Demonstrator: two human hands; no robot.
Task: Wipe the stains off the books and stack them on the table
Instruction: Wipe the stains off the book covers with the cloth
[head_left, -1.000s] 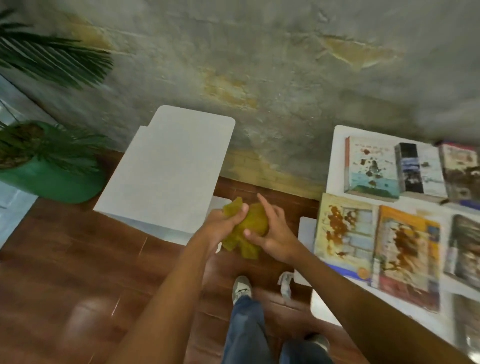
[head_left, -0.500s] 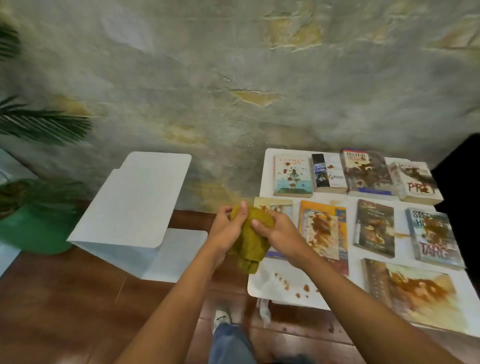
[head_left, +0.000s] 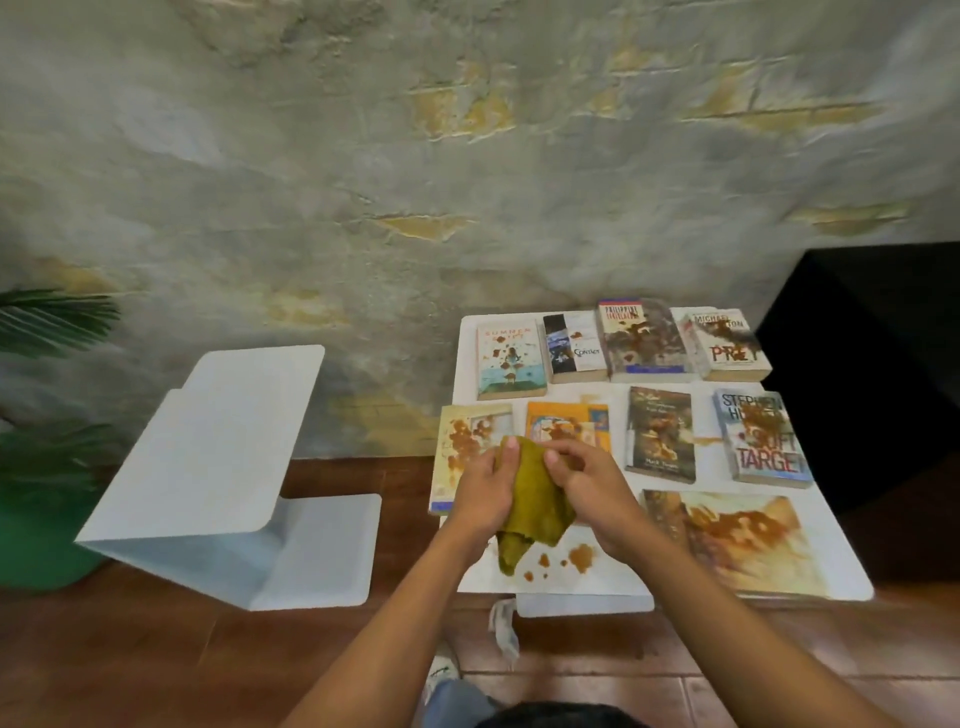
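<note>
Several books with brown stains lie flat on a low white table. Among them are a pale stained book at the front left, an orange book beside it, a large stained book at the front right and "Soft Target". Both my hands hold a bunched olive-yellow cloth above the table's front left part. My left hand grips its left side and my right hand pinches its right side. Brown stain spots mark the tabletop under the cloth.
A white bent-sheet side table stands on the wooden floor to the left. A potted palm in a green pot is at the far left. A black block stands right of the book table, against a rough plaster wall.
The view has swung right and up, so the book table now sits in front of me. My hands, still holding the cloth, have moved over its front left part.
</note>
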